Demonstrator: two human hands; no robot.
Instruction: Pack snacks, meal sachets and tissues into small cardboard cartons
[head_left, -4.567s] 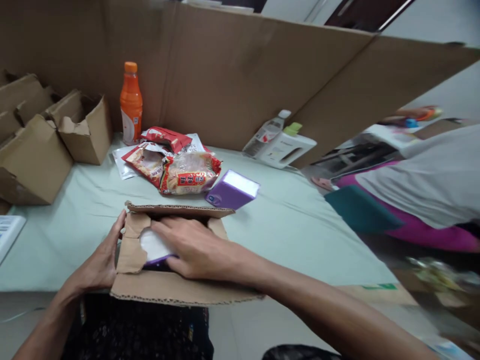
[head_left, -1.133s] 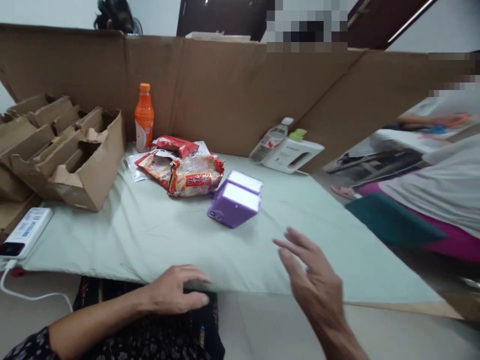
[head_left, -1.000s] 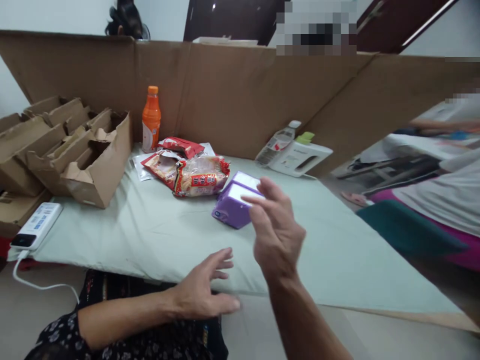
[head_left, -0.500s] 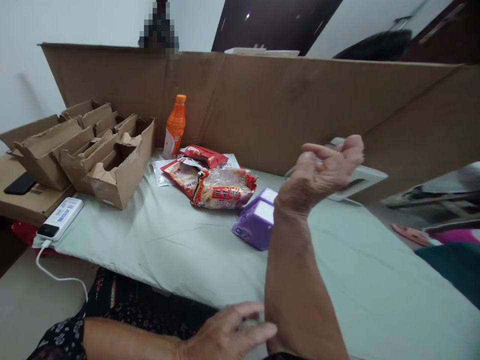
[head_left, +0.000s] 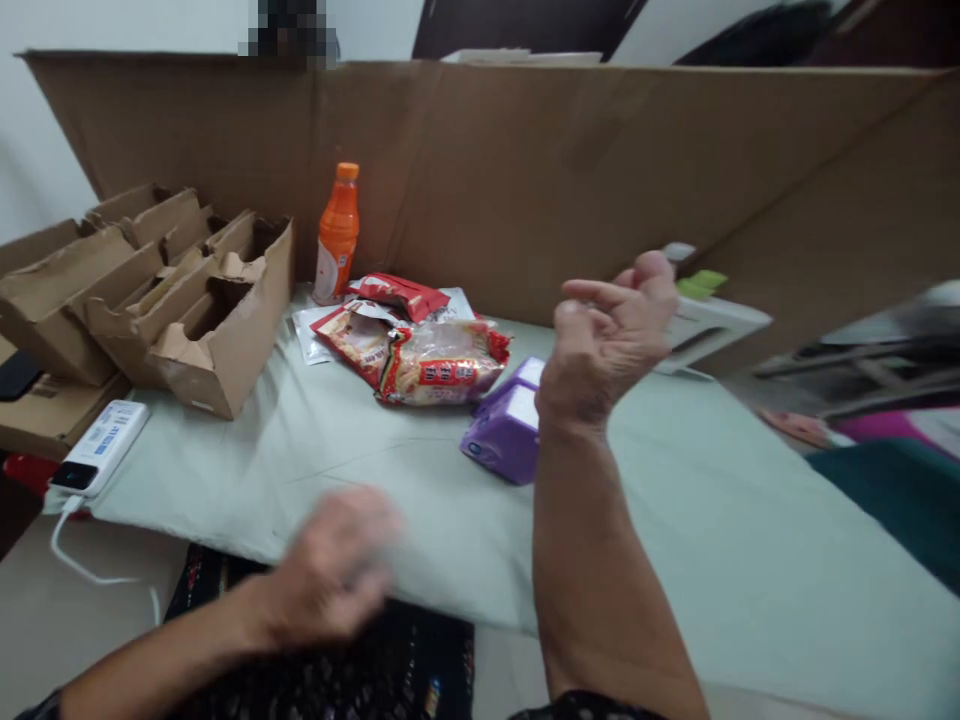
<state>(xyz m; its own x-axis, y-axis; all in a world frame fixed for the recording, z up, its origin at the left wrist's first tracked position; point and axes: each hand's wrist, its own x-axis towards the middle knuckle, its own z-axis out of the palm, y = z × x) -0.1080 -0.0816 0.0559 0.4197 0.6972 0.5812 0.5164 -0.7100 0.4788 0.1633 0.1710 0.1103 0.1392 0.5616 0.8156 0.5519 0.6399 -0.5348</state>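
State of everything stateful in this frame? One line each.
orange bottle, upright, capped
purple boxes, closed, touching
cardboard boxes, flaps open
power bank, cable plugged in
snack bags, lying piled
right hand, raised, fingers curled
left hand, blurred, grip unclear

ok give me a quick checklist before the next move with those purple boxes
1. Right hand empty: ok, raised, fingers loosely curled, nothing seen in it.
2. Left hand empty: cannot tell, blurred at the front edge of the cloth.
3. Purple boxes in view: ok, on the cloth, partly behind the right wrist.
4. Snack packets clear of the purple boxes: cannot tell, very close.
5. Orange bottle upright: ok.
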